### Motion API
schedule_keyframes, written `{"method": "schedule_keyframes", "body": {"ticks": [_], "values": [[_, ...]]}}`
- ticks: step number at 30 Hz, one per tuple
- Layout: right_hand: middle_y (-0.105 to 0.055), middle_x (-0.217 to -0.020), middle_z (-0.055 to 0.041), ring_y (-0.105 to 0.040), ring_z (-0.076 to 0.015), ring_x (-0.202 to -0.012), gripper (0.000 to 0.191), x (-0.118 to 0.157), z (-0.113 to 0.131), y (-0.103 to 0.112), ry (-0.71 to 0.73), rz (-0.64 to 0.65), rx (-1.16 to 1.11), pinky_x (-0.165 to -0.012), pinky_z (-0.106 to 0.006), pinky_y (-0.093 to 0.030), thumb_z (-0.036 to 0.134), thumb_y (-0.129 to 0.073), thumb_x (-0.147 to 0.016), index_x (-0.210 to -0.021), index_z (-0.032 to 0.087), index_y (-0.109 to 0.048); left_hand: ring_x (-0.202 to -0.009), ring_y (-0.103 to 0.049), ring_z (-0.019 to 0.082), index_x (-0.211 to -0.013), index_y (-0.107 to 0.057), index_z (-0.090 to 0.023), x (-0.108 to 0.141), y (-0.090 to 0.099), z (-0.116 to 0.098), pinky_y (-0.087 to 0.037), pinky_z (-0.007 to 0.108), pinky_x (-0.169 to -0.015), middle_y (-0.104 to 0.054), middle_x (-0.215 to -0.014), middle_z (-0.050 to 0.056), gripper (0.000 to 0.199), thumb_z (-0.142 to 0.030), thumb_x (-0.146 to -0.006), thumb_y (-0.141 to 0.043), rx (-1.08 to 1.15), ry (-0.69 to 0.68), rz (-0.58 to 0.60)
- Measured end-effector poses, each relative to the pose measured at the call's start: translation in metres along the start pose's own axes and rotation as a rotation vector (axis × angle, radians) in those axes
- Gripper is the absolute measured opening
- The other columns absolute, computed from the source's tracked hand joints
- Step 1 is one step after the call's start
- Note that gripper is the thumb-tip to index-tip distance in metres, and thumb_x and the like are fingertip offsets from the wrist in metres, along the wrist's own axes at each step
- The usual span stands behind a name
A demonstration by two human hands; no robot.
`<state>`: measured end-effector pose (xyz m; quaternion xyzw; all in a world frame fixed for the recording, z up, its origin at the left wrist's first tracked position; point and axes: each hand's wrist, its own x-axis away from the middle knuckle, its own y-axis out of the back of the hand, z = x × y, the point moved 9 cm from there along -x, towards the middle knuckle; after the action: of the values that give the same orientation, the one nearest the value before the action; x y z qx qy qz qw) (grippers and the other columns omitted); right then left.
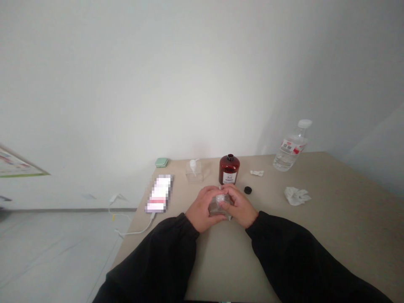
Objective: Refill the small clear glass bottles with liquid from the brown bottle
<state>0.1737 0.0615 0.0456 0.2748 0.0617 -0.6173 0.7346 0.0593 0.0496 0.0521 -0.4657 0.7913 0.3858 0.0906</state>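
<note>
Both hands are on a clear square bottle with a white top, low over the table. My left hand is wrapped round the bottle's side, its thumb along the near edge. My right hand pinches at the white top with thumb and fingers. Part of the bottle is hidden behind the fingers. Just beyond the hands stands a dark red-brown bottle with a white label and an uncapped neck. A small black cap lies on the table to the right of it.
At the back left stands another clear square bottle with a white pump. Near it are a green case and a phone on a white cable. A water bottle, crumpled tissue and twisted white scrap are at right.
</note>
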Motion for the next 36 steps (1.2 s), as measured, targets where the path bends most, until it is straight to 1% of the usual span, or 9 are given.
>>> {"method": "schedule_keyframes", "body": {"ticks": [3, 8, 11, 15, 19, 22, 28, 33, 36], "values": [[-0.057, -0.105, -0.0084, -0.057, -0.0257, -0.101, 0.029, 0.001, -0.001, -0.002, -0.009, 0.022, -0.004, -0.093, -0.044, -0.046, 0.046, -0.065, -0.083, -0.097, 0.021, -0.064, -0.121, -0.047, 0.03, -0.133, -0.047, -0.023, 0.0, -0.001, 0.001, -0.038, 0.051, -0.106, -0.05, -0.125, 0.012, 0.069, -0.036, -0.073, -0.078, -0.006, -0.008, -0.001], [-0.056, -0.116, -0.0098, -0.055, -0.0275, -0.111, 0.031, 0.003, -0.006, -0.005, -0.016, 0.06, -0.02, -0.099, -0.046, -0.044, 0.046, -0.061, -0.086, -0.106, 0.023, -0.067, -0.121, -0.047, 0.03, -0.131, -0.047, -0.023, 0.0, 0.0, 0.001, -0.039, 0.05, -0.106, -0.048, -0.127, 0.012, 0.068, -0.036, -0.072, -0.079, -0.002, -0.003, -0.015], [-0.056, -0.112, -0.0099, -0.056, -0.0272, -0.107, 0.028, 0.002, -0.002, -0.005, -0.011, 0.06, 0.014, -0.098, -0.046, -0.044, 0.042, -0.062, -0.085, -0.104, 0.021, -0.068, -0.12, -0.048, 0.029, -0.13, -0.048, -0.023, 0.0, 0.0, 0.001, -0.04, 0.049, -0.106, -0.049, -0.125, 0.011, 0.067, -0.037, -0.072, -0.079, -0.004, 0.01, -0.013], [-0.056, -0.103, -0.009, -0.055, -0.0273, -0.102, 0.019, 0.0, 0.008, -0.001, -0.008, 0.02, 0.121, -0.093, -0.046, -0.045, 0.034, -0.066, -0.081, -0.094, 0.019, -0.066, -0.118, -0.048, 0.029, -0.129, -0.048, -0.023, 0.0, -0.001, 0.001, -0.041, 0.049, -0.104, -0.049, -0.123, 0.011, 0.067, -0.036, -0.072, -0.08, -0.009, 0.03, -0.013], [-0.055, -0.098, -0.0072, -0.055, -0.026, -0.097, 0.016, 0.0, 0.013, 0.0, -0.019, -0.017, 0.152, -0.089, -0.044, -0.046, 0.032, -0.067, -0.079, -0.09, 0.02, -0.063, -0.118, -0.048, 0.029, -0.129, -0.048, -0.024, 0.0, -0.002, 0.0, -0.041, 0.048, -0.104, -0.049, -0.123, 0.01, 0.066, -0.033, -0.072, -0.079, -0.013, 0.027, -0.012], [-0.056, -0.106, -0.0084, -0.055, -0.027, -0.103, 0.02, 0.002, 0.008, -0.002, -0.026, 0.002, 0.124, -0.095, -0.046, -0.044, 0.034, -0.065, -0.081, -0.097, 0.021, -0.065, -0.119, -0.048, 0.029, -0.129, -0.049, -0.024, 0.0, -0.001, 0.001, -0.04, 0.049, -0.105, -0.049, -0.123, 0.01, 0.066, -0.033, -0.072, -0.08, -0.019, 0.04, -0.017], [-0.053, -0.123, -0.0111, -0.052, -0.0278, -0.118, 0.036, 0.005, -0.005, -0.007, -0.005, 0.129, 0.012, -0.105, -0.046, -0.04, 0.046, -0.054, -0.091, -0.115, 0.021, -0.065, -0.123, -0.045, 0.03, -0.132, -0.047, -0.025, 0.001, -0.001, 0.002, -0.038, 0.05, -0.108, -0.046, -0.127, 0.011, 0.069, -0.034, -0.071, -0.08, 0.026, 0.006, -0.013], [-0.051, -0.126, -0.0131, -0.049, -0.0286, -0.123, 0.045, 0.005, -0.009, -0.01, -0.002, 0.179, 0.051, -0.108, -0.048, -0.037, 0.052, -0.048, -0.093, -0.119, 0.019, -0.063, -0.123, -0.044, 0.029, -0.13, -0.048, -0.025, 0.0, -0.001, 0.005, -0.037, 0.049, -0.11, -0.044, -0.127, 0.01, 0.068, -0.031, -0.07, -0.081, 0.035, 0.036, -0.002], [-0.051, -0.126, -0.0137, -0.05, -0.0287, -0.122, 0.046, 0.005, -0.009, -0.01, 0.01, 0.18, 0.08, -0.106, -0.048, -0.039, 0.052, -0.047, -0.093, -0.118, 0.018, -0.063, -0.124, -0.043, 0.029, -0.129, -0.048, -0.025, -0.001, -0.002, 0.005, -0.037, 0.049, -0.11, -0.043, -0.127, 0.01, 0.068, -0.029, -0.069, -0.081, 0.028, 0.048, 0.012]]}}
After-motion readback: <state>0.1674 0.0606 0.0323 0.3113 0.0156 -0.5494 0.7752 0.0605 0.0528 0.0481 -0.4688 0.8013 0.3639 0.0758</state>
